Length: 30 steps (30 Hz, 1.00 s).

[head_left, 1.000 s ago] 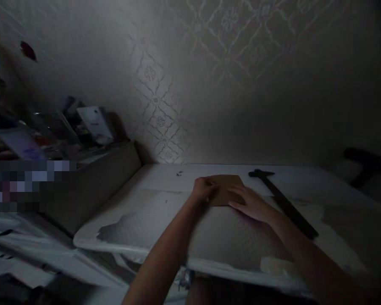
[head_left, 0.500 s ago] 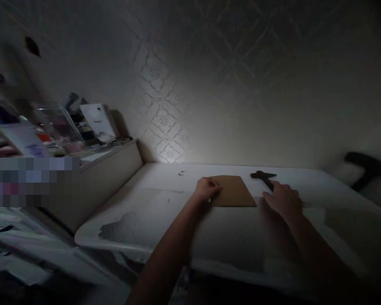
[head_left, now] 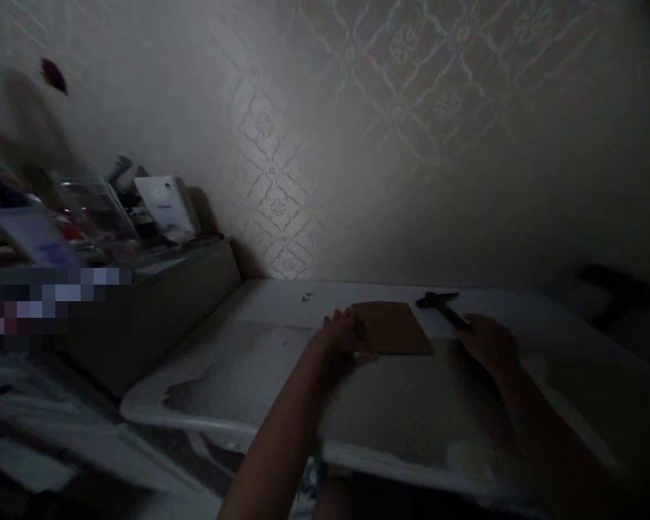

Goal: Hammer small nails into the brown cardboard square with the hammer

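Note:
A thin brown board (head_left: 398,331) lies on the white table, and I cannot tell whether it is wood or cardboard. My left hand (head_left: 345,336) grips its left edge, thumb at the near corner and the other fingers curled at the side. To the right of the board, my right hand (head_left: 488,345) is closed round the handle of a dark hammer (head_left: 445,306). The hammer's head points away from me, close to the board's far right corner. Dim light hides the detail of my fingers.
Small dark bits (head_left: 307,297) lie on the table (head_left: 260,368) left of the board. A cabinet (head_left: 189,310) at the left carries a white box (head_left: 162,202) and a clear container (head_left: 97,209). A dark blurred object (head_left: 622,289) stands at the far right. A patterned wall closes the back.
My left hand has gone from pinching on top of the board to gripping its left edge. The hammer has shifted slightly left in my right hand. The table looks darker.

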Available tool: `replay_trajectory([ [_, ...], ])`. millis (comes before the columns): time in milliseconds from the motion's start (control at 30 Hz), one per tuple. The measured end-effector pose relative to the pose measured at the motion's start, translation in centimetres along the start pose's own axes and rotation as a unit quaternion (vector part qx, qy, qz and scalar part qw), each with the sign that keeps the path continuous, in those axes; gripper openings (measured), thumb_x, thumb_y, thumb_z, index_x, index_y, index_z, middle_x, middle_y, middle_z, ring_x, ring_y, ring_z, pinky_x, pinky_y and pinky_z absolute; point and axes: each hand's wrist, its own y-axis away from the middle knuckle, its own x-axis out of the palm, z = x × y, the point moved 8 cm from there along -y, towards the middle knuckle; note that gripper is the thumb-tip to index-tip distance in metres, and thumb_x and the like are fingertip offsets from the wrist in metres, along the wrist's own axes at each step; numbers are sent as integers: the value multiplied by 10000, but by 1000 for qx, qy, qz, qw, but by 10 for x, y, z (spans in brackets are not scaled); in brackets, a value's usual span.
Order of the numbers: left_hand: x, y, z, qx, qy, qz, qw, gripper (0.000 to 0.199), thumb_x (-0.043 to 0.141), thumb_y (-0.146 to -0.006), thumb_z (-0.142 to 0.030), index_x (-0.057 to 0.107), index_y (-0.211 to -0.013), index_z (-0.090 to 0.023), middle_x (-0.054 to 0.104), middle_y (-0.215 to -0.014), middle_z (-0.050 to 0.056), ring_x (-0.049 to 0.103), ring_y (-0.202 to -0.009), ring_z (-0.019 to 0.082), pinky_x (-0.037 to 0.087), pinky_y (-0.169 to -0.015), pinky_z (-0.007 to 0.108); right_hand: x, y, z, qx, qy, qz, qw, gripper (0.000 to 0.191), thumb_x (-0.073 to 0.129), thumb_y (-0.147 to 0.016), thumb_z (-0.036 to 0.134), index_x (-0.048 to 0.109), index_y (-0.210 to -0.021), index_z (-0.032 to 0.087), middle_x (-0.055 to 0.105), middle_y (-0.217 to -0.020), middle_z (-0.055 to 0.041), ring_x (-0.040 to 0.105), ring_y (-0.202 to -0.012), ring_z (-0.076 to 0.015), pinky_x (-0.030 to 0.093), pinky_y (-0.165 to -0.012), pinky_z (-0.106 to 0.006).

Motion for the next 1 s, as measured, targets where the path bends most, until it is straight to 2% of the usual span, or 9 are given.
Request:
replay_trajectory([
  [100, -1, -2, -1, 19, -5, -9, 1000, 1064, 790, -542, -588, 313, -1409, -198, 208, -1520, 179, 96, -1393, 410, 93, -1068, 634, -9, 6, 17, -3, -9, -3, 1000, 404, 526, -740, 280, 656, -1099, 147, 690, -984, -159, 644, -902, -309, 478, -704, -365],
  [200, -4, -5, 0, 33, -12, -19, 999, 892, 761, -603, -570, 407, -1342, -219, 348, -1462, 164, 184, -1367, 417, 105, -1030, 685, -23, 13, 41, -40, -42, -32, 998, 403, 530, -746, 260, 652, -1118, 164, 689, -989, -138, 642, -890, -289, 472, -704, -343],
  [333, -7, -4, -1, 36, -2, -24, 999, 731, 738, -669, -488, 459, -1295, -235, 459, -1378, 158, 343, -1296, 378, 151, -1026, 671, -25, 21, 64, -90, -78, -17, 993, 396, 507, -780, 255, 633, -1155, 227, 698, -934, -74, 645, -863, -257, 469, -703, -313],
  [500, -7, -1, -3, 40, 10, -18, 999, 758, 721, -685, -455, 416, -1347, -248, 389, -1446, 136, 223, -1356, 409, 115, -1020, 691, -21, 31, 88, -206, -81, 0, 975, 416, 457, -830, 237, 586, -1226, 241, 636, -1030, -81, 629, -895, -241, 484, -740, -321],
  [633, -4, -1, -1, 40, 5, 1, 999, 860, 702, -689, -485, 309, -1423, -270, 271, -1513, 108, 122, -1384, 424, 65, -1019, 703, -16, 40, 101, -255, -104, 15, 961, 434, 427, -861, 236, 528, -1281, 275, 617, -1072, -72, 621, -930, -238, 496, -776, -338],
  [700, -3, -2, 0, 37, 2, 10, 999, 888, 685, -701, -502, 254, -1448, -291, 213, -1533, 96, 85, -1393, 415, 43, -1024, 699, -14, 43, 106, -265, -112, 23, 957, 440, 409, -873, 238, 503, -1301, 272, 625, -1101, -75, 616, -956, -249, 495, -799, -361],
  [800, -1, -3, 1, 32, -9, 13, 999, 872, 669, -716, -518, 250, -1451, -308, 209, -1534, 87, 87, -1397, 403, 50, -1031, 691, -9, 45, 106, -259, -105, 34, 960, 427, 400, -876, 234, 516, -1286, 262, 645, -1108, -79, 616, -965, -265, 492, -806, -384],
  [1000, -2, -2, -2, 35, -9, 19, 999, 889, 680, -724, -492, 232, -1464, -287, 180, -1541, 85, 85, -1388, 429, 45, -997, 732, -2, 43, 102, -256, -78, 51, 962, 419, 401, -885, 247, 511, -1289, 226, 646, -1128, -86, 629, -930, -260, 492, -785, -372],
])
